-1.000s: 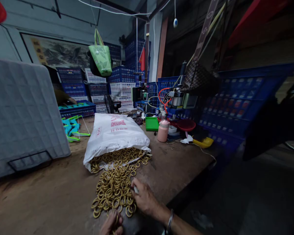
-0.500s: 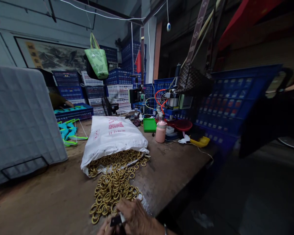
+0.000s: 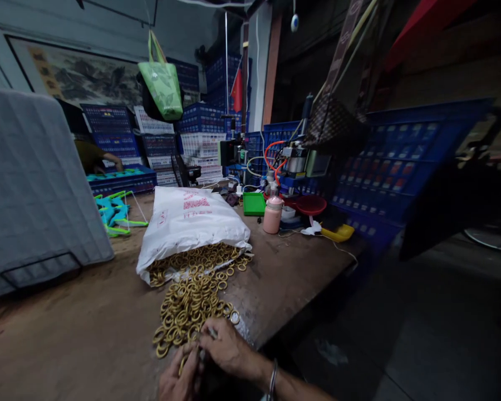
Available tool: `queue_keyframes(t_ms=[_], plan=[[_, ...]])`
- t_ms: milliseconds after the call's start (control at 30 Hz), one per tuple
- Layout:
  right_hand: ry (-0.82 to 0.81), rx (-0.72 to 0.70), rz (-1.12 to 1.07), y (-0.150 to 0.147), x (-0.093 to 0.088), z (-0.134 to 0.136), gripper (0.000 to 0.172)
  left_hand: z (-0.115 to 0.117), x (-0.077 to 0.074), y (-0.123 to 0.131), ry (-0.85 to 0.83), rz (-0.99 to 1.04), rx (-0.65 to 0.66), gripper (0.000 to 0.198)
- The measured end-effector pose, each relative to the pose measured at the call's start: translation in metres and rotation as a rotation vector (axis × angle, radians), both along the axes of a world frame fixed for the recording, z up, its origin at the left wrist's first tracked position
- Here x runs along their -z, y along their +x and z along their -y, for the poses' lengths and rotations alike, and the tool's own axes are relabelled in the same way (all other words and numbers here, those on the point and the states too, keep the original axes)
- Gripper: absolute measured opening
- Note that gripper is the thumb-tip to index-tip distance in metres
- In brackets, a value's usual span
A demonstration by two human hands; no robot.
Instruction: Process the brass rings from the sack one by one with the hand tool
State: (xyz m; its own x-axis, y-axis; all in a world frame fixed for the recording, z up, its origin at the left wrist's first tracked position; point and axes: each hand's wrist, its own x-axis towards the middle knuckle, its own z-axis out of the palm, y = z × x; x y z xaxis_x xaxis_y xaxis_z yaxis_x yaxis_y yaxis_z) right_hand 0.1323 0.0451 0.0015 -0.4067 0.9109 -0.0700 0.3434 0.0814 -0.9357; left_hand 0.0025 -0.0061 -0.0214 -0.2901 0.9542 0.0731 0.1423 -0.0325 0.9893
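A heap of brass-coloured rings (image 3: 192, 303) spills from the open mouth of a white sack (image 3: 190, 223) onto the brown table (image 3: 87, 334). My left hand (image 3: 177, 381) is closed at the near edge of the heap, a ring showing between its fingers. Close beside it, my right hand (image 3: 227, 351), with a bangle at the wrist, pinches a small pale piece against the left hand. What the piece is I cannot make out.
A grey quilted cover (image 3: 33, 184) fills the left. Behind the sack stand a green tray (image 3: 254, 204), a pink bottle (image 3: 272, 214), a red bowl (image 3: 311, 205) and a machine with orange hoses (image 3: 294, 161). Blue crates (image 3: 392, 167) rise on the right. Another person's hand (image 3: 111, 161) works at the back left.
My right hand has drawn back from the heap to meet the left hand at the table's near edge. The camera has tipped and shifted slightly.
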Motion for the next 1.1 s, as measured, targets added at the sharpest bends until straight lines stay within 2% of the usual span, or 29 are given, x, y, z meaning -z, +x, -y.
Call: queue_keyframes(t_ms=[33,100,200,300,533,667,733,833,1000,1100], plan=[[0.015,0.018,-0.004,0.000,0.000,0.000,0.020,0.001,-0.003,0.002,-0.051,0.038,0.072,0.028],[-0.003,0.007,0.006,0.002,-0.001,0.000,0.021,0.003,-0.008,0.006,-0.112,0.085,0.084,0.032],[0.024,-0.045,-0.004,0.003,-0.002,0.000,0.028,0.007,-0.011,0.015,-0.282,0.428,0.146,0.036],[0.054,-0.084,-0.005,0.002,-0.001,0.001,0.035,0.009,-0.013,0.021,-0.300,0.588,0.172,0.036],[0.042,-0.115,-0.077,0.002,0.002,0.004,0.036,0.011,-0.027,0.020,-0.292,0.608,0.157,0.036],[-0.018,-0.136,-0.163,0.001,-0.004,0.004,0.030,0.012,-0.024,0.017,-0.250,0.641,0.191,0.034],[-0.029,-0.103,-0.127,0.002,-0.006,0.004,0.025,0.014,-0.021,0.016,-0.230,0.654,0.196,0.033],[0.084,-0.075,0.036,0.003,-0.004,0.005,0.021,0.015,-0.017,0.015,-0.223,0.667,0.181,0.032],[0.354,-0.184,0.282,0.006,0.003,0.012,0.011,0.015,-0.017,0.014,-0.238,0.677,0.148,0.033],[0.416,-0.192,0.387,0.006,0.004,0.015,0.018,0.015,-0.016,0.014,-0.246,0.687,0.134,0.033]])
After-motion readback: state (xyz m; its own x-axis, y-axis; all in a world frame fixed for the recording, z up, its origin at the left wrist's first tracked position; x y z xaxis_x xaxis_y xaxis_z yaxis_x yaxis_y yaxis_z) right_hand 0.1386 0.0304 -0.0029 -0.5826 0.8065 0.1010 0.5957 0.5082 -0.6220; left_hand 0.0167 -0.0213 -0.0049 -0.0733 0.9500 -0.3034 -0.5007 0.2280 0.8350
